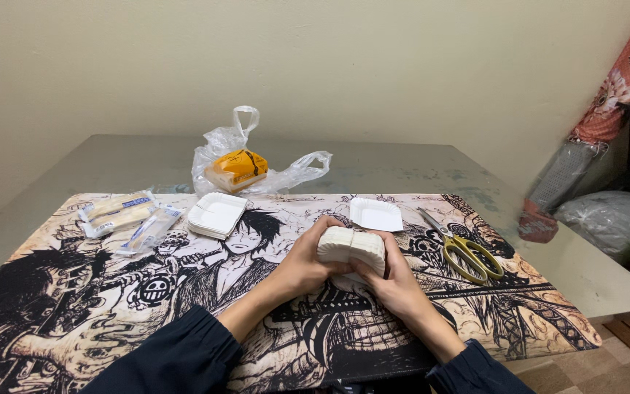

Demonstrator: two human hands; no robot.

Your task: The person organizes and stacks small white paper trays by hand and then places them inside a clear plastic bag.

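Two hands close around one thick stack of white paper trays, held on edge just above the printed mat, near the middle of the table and slightly to the right. The left hand wraps the stack's left side, fingers curled together over its top edge and thumb underneath; the right hand cups the right side and bottom, fingers pressed against the fluted rim. Dark sleeves run back to the near edge.

Just beyond the stack, a single white tray lies flat on the mat. Right of it, yellow-handled scissors rest with blades pointing far-left, well inside the mat's right edge. To the far left sits a smaller stack of white trays, and further left, clear packets lie close to the mat's far-left corner. Behind the mat, on the bare grey table, a clear plastic bag holds an orange pack.

The mat's near-left stretch is open, as is the bare tabletop along the far and right edges
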